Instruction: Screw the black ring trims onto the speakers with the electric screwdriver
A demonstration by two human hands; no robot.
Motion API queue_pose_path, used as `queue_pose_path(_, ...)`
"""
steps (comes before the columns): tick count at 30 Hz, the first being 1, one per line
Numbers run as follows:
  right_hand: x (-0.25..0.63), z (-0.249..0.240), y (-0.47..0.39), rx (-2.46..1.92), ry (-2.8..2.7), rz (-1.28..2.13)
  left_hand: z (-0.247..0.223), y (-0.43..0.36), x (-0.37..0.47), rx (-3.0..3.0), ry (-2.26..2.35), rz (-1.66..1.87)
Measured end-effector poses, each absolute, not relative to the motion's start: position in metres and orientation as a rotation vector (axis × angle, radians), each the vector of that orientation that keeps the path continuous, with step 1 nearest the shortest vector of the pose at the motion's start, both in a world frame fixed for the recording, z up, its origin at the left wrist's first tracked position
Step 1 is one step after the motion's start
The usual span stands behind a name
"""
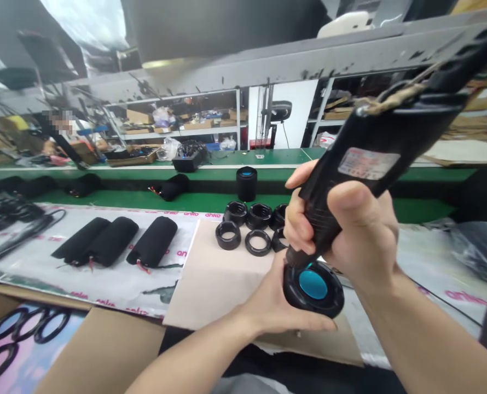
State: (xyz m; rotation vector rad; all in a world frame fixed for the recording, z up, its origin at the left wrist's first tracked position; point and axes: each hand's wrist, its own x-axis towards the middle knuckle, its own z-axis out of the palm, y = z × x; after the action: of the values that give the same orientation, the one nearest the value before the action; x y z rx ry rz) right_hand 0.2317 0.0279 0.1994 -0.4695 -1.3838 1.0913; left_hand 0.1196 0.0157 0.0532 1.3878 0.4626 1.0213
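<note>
My right hand [362,230] is wrapped round a black electric screwdriver [375,137] with a white label, its body slanting up to the right. The driver's tip meets the rim of a round black speaker part [334,298] with a shiny blue disc in its centre. My left hand [270,306] grips this part from the left, the thumb along its near side. The bit itself is hidden. Just beyond my hands several black rings [228,235] sit on a cardboard sheet [210,279].
Black cloth-covered cylinders [153,241] with wire ends lie at left on printed sheeting. A black cylinder with a blue top [247,185] stands on the green conveyor [210,191]. An open carton [75,350] holds thin black rings. A person [69,134] is across the line.
</note>
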Motion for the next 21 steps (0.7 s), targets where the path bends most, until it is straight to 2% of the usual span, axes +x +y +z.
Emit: queue_pose_path(21, 0.220, 0.196, 0.024, -0.480, -1.359, 1.119, 0.040, 0.012, 0.113, 1.425, 0.494, 1.001)
